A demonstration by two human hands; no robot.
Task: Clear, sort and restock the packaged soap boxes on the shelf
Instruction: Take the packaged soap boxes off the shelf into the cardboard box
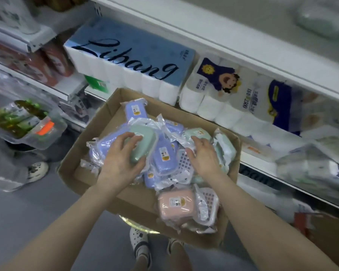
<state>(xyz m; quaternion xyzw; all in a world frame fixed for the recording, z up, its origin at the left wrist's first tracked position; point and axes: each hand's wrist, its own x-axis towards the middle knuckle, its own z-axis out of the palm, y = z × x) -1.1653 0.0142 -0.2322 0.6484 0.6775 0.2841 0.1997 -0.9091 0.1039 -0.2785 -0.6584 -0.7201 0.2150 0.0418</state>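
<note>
A cardboard box (pixel 82 133) in front of the shelf holds several plastic-wrapped soap boxes in blue, green and pink. My left hand (pixel 121 159) grips a green soap box (pixel 145 142) on top of the pile, fingers curled over its far side and thumb at its near end. My right hand (pixel 203 155) rests on the wrappers to the right, fingers bent over crinkled plastic beside another green box (pixel 199 133). A blue box (pixel 164 155) lies between my hands. A pink box (pixel 175 206) sits at the carton's near right corner, next to a white slotted tray (pixel 208 202).
White shelves (pixel 223 34) run behind the carton, loaded with toilet-paper packs: a blue "Libang" pack (pixel 125 55) and a cartoon-printed pack (pixel 219 89). Bagged goods (pixel 22 122) stand at left. Another person's shoe (pixel 36 170) is on the grey floor; my own feet (pixel 141 245) show below the carton.
</note>
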